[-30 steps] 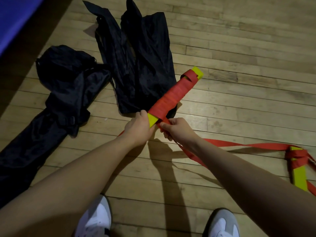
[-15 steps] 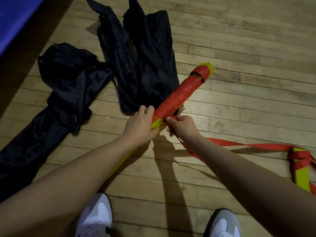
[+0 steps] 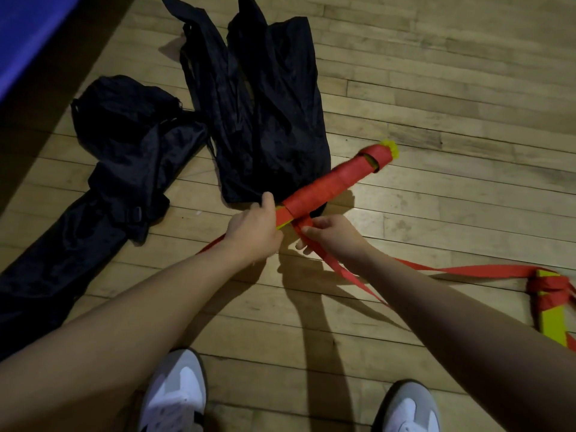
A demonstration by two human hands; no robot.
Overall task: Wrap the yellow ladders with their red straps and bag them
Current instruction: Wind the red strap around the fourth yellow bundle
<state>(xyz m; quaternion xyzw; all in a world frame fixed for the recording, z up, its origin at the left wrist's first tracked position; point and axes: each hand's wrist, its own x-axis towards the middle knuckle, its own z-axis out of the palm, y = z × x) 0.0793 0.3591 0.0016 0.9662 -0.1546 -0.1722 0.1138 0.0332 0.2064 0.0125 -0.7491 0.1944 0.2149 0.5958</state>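
Left hand [image 3: 252, 230] clamped round the near end of the yellow ladder bundle [image 3: 338, 180], thumb up at 12 o'clock, a sliver of yellow showing under the fingers. Right hand [image 3: 333, 235] just beside it at 3 o'clock, pinching the red strap [image 3: 343, 271] where it meets the bundle. Bundle angled off toward 1 o'clock, wrapped in red almost to the far tip, lifted over the wooden floor [image 3: 436, 88] with its middle crossing the bottom corner of a black bag [image 3: 265, 104].

Likely trouble, judged from here:
- Slack in the pinch: last turns loosening near the left hand, coil sliding toward the bare near end.
- Loose loop near the far tip at 1 o'clock: probably liable to snag on a bag mouth.
- Strap trailing toward 4 o'clock to a second ladder [image 3: 553, 319], itself only partly bound: a hard pull apt to drag it along.
- Another strap length running out at 8 o'clock under the left wrist, close to the shoes [image 3: 174, 391]: easy to tread on.
- 2 more dark bags, or 1 folded, at 9 to 10 o'clock [image 3: 124, 135]; openings not discernible.
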